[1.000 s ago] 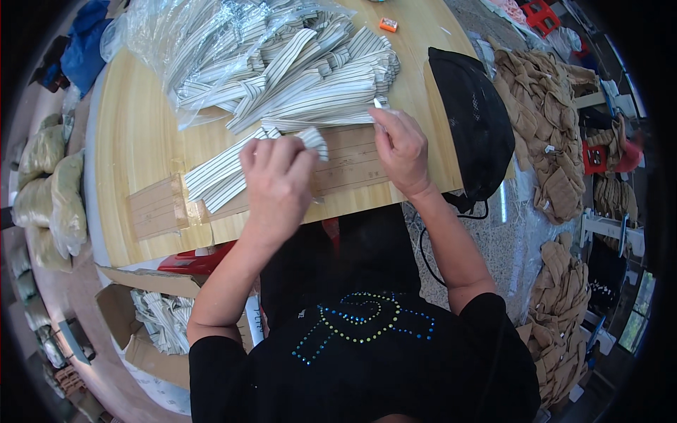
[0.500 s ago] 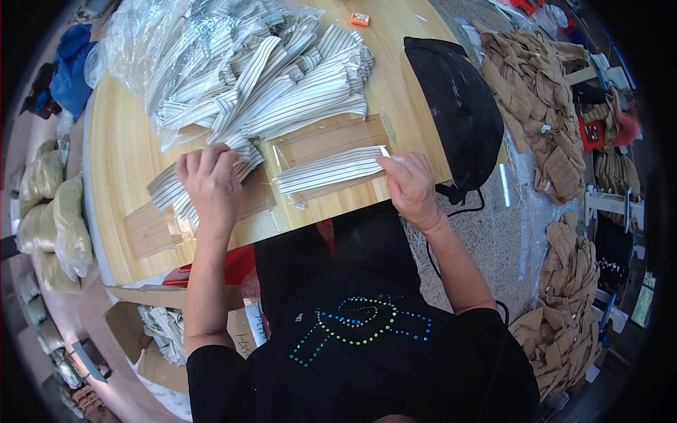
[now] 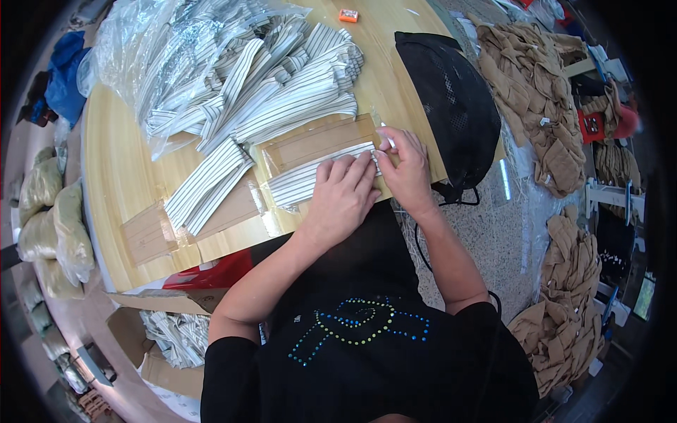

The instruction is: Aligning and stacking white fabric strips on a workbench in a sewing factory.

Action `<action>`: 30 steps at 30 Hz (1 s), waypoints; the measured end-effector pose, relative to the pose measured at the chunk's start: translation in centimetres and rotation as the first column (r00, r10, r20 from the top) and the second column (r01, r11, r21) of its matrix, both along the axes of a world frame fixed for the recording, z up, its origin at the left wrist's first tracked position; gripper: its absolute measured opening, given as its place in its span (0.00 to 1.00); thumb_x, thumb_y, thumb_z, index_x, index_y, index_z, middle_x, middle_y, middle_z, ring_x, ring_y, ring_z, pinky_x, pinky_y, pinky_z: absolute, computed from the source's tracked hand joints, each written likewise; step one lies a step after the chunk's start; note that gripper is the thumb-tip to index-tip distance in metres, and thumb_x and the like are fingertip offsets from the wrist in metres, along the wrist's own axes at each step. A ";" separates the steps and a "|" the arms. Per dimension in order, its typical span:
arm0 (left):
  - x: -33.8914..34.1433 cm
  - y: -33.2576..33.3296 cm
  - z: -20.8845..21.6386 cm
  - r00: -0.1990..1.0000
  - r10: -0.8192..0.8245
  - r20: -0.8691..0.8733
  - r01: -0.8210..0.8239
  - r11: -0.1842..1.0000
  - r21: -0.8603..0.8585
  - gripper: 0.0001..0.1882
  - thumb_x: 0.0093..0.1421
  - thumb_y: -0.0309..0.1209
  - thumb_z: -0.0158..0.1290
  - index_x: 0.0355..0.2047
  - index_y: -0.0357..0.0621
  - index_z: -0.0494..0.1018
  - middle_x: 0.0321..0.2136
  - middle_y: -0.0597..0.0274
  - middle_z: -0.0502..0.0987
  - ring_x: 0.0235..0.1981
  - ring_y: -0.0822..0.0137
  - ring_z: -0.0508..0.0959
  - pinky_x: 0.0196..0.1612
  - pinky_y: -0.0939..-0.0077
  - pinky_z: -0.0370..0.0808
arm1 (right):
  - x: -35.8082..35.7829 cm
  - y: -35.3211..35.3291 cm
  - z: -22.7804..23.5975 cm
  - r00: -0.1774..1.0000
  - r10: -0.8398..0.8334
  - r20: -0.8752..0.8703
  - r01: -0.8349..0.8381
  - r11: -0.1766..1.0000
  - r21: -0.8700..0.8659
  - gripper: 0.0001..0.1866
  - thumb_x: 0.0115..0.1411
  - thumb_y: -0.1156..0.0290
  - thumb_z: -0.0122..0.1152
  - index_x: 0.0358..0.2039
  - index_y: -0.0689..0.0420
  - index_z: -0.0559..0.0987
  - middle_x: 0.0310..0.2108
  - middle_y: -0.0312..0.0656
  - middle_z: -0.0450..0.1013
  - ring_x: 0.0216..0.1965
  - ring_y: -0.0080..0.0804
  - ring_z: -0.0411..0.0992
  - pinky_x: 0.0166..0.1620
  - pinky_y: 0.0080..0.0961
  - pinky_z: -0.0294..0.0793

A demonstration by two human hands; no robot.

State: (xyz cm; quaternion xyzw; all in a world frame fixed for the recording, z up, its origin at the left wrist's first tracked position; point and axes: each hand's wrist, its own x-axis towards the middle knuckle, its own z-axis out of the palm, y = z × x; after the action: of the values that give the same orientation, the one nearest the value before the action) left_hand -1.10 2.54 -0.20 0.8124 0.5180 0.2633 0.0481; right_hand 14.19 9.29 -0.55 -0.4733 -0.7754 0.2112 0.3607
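On the brown card (image 3: 321, 144) taped to the table lies a white strip of cloth with dark stripes (image 3: 293, 185). My left hand (image 3: 343, 194) rests flat across that strip, its fingers stretched out and pressing on it. Just right of it, at the strip's right end, my right hand (image 3: 407, 169) is closed in a pinch on a slim white stick (image 3: 384, 139), like a pen or chalk. Most of the stick is hidden by the fingers. Another folded striped strip (image 3: 210, 185) lies to the left, over a second taped card (image 3: 148, 233).
A heap of striped strips (image 3: 296, 99) spills from a clear plastic bag (image 3: 116, 53) at the back. A black mesh bag (image 3: 451, 106) hangs over the right edge. An orange item (image 3: 348, 15) lies far back. Below left stands a carton (image 3: 130, 331) holding striped cloth.
My left hand has let go of the left strip, which now lies on the table, and has moved right onto the other strip. My right hand has shifted slightly, still pinching the white stick.
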 end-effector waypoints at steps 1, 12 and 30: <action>0.3 -0.3 0.1 0.999 -0.012 -0.030 0.011 1.000 -0.018 0.27 0.53 0.38 0.60 0.51 0.35 0.72 0.54 0.54 0.71 0.52 0.57 0.69 0.56 0.60 0.63 | 0.1 -0.1 0.0 1.000 -0.002 -0.007 0.002 1.000 -0.024 0.21 0.51 0.82 0.63 0.47 0.57 0.76 0.33 0.38 0.73 0.34 0.34 0.70 0.42 0.30 0.70; 0.5 -0.7 0.2 0.999 -0.033 -0.041 0.030 0.995 -0.093 0.30 0.53 0.39 0.60 0.54 0.38 0.69 0.60 0.56 0.67 0.55 0.56 0.68 0.58 0.56 0.61 | -0.3 -0.1 -0.5 0.993 -0.114 -0.008 0.113 0.990 -0.083 0.23 0.51 0.80 0.62 0.49 0.55 0.75 0.33 0.36 0.72 0.32 0.30 0.70 0.43 0.30 0.69; 1.5 -1.7 -0.1 0.973 0.005 -0.229 -0.040 0.987 -0.152 0.37 0.55 0.47 0.58 0.61 0.38 0.63 0.63 0.52 0.62 0.65 0.48 0.59 0.66 0.45 0.52 | 0.0 -0.3 -0.3 0.993 -0.114 -0.040 0.109 0.986 -0.124 0.20 0.56 0.79 0.60 0.50 0.58 0.72 0.32 0.34 0.72 0.30 0.24 0.69 0.41 0.27 0.70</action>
State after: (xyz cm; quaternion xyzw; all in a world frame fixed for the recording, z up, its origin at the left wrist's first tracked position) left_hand 0.38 0.82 -0.28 0.8250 0.5483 0.1276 0.0488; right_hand 14.15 8.96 -0.86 -0.5321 -0.7247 0.2487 0.3603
